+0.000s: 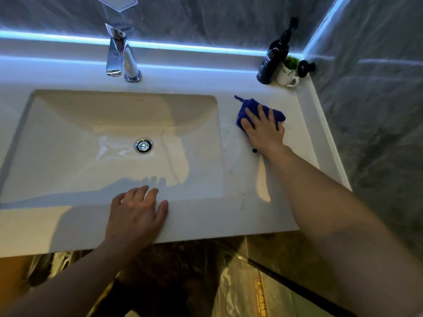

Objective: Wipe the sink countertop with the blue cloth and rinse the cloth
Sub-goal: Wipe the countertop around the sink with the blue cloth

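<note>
Nearest the edge, the left hand (137, 213) lies flat on the front strip of the white desk (206, 220), fingers spread, fingertips reaching the lip of the sink (68, 143); its grip is open and has hold of nothing. Beyond it the single rectangular basin holds one chrome drain (144, 145) near its middle, with a film of water shining around it. To the right of the basin, the right hand (263, 129) presses palm-down on the one blue cloth (256, 106), fingers stretched over it rather than curled around it, so the grip is open and flat on the bunched cloth, which lies on the desk between the basin and the right wall. A small dark speck (254, 150) sits by the wrist. Further back stands one chrome faucet (122, 56) behind the basin. In the far right corner cluster one dark pump bottle (273, 58), one white cup with a small green plant (286, 74), and one round black object (304, 67).
</note>
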The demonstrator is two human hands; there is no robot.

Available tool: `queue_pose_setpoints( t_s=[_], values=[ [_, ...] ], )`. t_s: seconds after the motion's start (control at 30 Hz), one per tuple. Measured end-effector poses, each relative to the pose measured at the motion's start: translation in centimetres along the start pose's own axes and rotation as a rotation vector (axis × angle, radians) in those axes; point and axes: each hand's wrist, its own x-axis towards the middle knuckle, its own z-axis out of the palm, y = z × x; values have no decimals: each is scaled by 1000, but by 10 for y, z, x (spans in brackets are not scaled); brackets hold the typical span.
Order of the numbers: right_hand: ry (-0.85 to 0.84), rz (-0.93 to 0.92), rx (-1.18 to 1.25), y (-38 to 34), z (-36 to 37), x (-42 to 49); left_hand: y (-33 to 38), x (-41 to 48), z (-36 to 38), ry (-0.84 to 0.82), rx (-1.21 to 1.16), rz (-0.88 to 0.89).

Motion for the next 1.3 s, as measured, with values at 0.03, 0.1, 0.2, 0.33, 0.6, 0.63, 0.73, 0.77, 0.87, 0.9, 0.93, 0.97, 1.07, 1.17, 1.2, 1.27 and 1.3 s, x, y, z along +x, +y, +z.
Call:
queue_pose_setpoints(
  t_s=[0.03,0.1,0.2,0.33,0.6,0.63,0.73,0.77,0.87,0.9,0.93,0.97,1.07,1.17,1.2,1.27,1.3],
  values=[
    [-13,12,-19,0,4,-2,0,1,-1,-19,2,-10],
    [-9,27,-28,-1,7,-7,1,1,-1,-28,10,-22],
    [2,42,-33,-4,10,-19,1,1,-2,-31,21,-24],
    [2,25,-34,-6,20,-47,2,0,-4,-31,18,-13],
    [52,-29,-77,-8,46,-118,3,-3,-6,-27,29,21],
    [56,-36,-75,-9,49,-130,3,-3,-6,-27,31,18],
    [64,-73,-70,-13,59,-169,5,-5,-4,-16,27,6],
    [66,-86,-72,-14,62,-182,6,-5,-5,-12,22,-2],
    [61,-113,-70,-18,69,-216,7,-5,-7,-24,-2,-26],
    [51,-118,-55,-19,72,-227,7,-5,-8,-30,-12,-29],
    [46,-127,-21,-19,76,-237,6,-4,-8,-33,-25,-32],
    [46,-139,39,-21,78,-248,5,-3,-8,-33,-35,-33],
    [33,-148,342,-25,80,-279,4,-3,-7,-33,-21,-22],
    [-11,-156,636,-27,62,-293,4,-2,-5,-26,-24,-19],
    [22,-181,696,-28,51,-290,4,-2,-5,-22,-27,-14],
    [158,-206,722,-21,31,-265,3,-3,-3,-8,-16,-3],
    [232,-194,696,-14,22,-242,3,-3,-3,-4,-3,1]
  ],
)
